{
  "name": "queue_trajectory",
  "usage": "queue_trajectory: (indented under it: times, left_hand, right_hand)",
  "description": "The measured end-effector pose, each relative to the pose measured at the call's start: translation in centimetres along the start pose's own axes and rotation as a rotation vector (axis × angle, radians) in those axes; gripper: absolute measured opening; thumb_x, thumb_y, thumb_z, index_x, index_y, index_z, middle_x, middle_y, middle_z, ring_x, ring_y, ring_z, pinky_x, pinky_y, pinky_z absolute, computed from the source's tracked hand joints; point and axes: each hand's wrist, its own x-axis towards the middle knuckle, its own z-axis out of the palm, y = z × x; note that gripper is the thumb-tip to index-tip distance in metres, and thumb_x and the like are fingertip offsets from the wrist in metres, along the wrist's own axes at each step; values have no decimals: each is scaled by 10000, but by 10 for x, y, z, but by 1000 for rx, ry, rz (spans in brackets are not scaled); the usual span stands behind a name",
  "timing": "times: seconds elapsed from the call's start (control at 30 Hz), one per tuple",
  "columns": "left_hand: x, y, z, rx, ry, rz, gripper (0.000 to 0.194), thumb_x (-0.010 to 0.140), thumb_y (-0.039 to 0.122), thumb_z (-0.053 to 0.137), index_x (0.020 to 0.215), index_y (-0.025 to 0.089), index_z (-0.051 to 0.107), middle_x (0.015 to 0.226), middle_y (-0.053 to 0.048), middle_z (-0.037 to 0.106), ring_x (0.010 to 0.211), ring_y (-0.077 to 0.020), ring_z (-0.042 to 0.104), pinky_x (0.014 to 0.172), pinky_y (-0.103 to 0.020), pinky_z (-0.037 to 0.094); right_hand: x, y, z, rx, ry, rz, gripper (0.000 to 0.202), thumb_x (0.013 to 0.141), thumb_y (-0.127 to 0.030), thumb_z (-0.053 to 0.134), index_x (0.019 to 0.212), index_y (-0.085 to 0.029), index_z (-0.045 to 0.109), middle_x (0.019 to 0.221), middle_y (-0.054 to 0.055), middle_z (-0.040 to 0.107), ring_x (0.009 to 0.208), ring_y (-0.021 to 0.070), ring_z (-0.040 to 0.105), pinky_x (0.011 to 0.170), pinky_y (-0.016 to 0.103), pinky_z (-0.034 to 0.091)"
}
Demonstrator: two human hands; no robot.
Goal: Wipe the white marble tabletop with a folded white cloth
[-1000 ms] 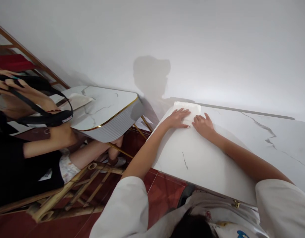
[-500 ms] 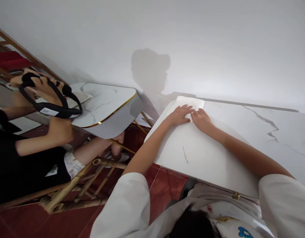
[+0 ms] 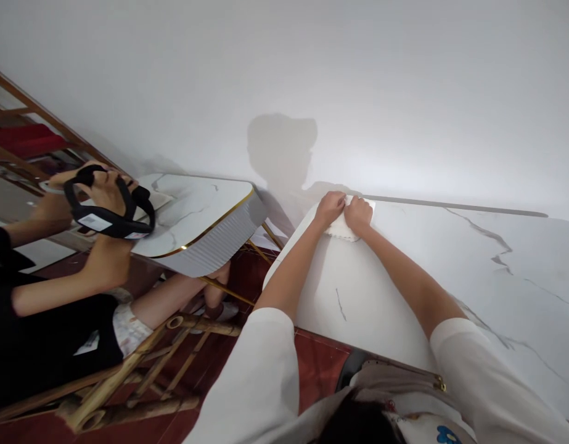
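A white tissue [image 3: 342, 232] with a slightly wavy near edge rests at the far left end of the white marbled table [image 3: 372, 290], partly covered by my hands. My left hand [image 3: 330, 208] is closed, its fingers curled onto the left side of the tissue. Close beside it, my right hand [image 3: 359, 214] is closed too, bunched on the tissue's right side. The fingertips of both hands are mostly hidden, and the knuckles nearly meet.
To the left, a person in black sits on a bamboo chair [image 3: 127, 376] and holds a black strapped headset [image 3: 108, 221]. A second marbled table [image 3: 205, 200] with a gold edge stands there. Behind the tables rises a white wall [image 3: 404, 92].
My left hand's spread fingers have curled into a grip, and both hands have drawn closer together on the tissue. The tissue's near edge now shows below them. The view has tilted slightly upward.
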Motion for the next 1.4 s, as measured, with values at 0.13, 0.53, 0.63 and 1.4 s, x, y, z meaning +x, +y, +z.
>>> queue_trajectory:
  times: [0.13, 0.53, 0.63, 1.4]
  left_hand:
    - [8, 0, 8, 35, 125, -82, 334, 888, 180, 383, 1105, 151, 635, 1187, -99, 657, 1128, -243, 547, 1002, -367, 418]
    - [10, -7, 20, 17, 162, -119, 418, 861, 168, 425, 1246, 107, 576, 1382, -140, 539, 1312, -249, 460, 1134, -394, 334]
    - [13, -4, 21, 29, 171, -96, 449, 873, 146, 384, 1293, 118, 540, 1408, -117, 521, 1336, -236, 438, 1149, -397, 318]
    - [-150, 58, -22, 156, -3, 4, 519, 911, 220, 287, 1351, 13, 467, 1427, -186, 483, 1368, -252, 404, 1163, -425, 314]
  right_hand:
    - [16, 6, 10, -56, 89, -90, 297, 935, -143, 368, 1113, -82, 597, 1158, 207, 616, 1088, 293, 549, 867, 381, 408]
    - [25, 7, 7, -25, 81, -57, 311, 925, -155, 365, 1133, -84, 585, 1216, 211, 573, 1115, 303, 517, 869, 394, 423]
    - [28, 10, 12, -20, 141, -131, 385, 938, -163, 313, 1244, -71, 527, 1351, 210, 505, 1236, 309, 449, 952, 423, 384]
    - [-135, 13, -18, 56, -132, -449, 515, 913, -154, 314, 1384, 13, 439, 1491, 212, 389, 1403, 305, 310, 1140, 450, 250]
